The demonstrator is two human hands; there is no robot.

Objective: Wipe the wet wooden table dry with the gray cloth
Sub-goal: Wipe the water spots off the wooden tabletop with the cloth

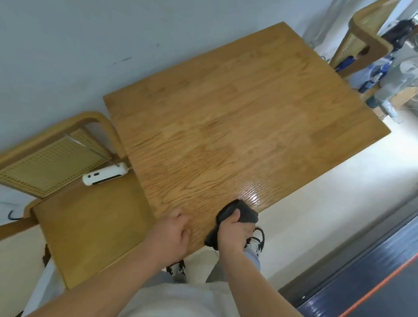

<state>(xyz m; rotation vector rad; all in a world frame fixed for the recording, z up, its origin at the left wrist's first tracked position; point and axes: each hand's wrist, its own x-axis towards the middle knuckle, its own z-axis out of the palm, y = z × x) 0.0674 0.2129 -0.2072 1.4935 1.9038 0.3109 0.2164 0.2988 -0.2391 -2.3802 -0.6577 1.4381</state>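
At the near edge of the wooden worktop [230,111], a person's right hand [233,234] holds the bunched gray cloth [245,213] in a tight, closed grip; the left hand [175,229] rests beside it, loosely curled and empty. A glossy wet patch [249,194] just beyond the cloth suggests there is wiping left to do, though the farther boards look dry.

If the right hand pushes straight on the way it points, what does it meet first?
The shiny wet patch just beyond the cloth in the right hand; past that, only bare table seems to lie ahead, as far as the picture shows.
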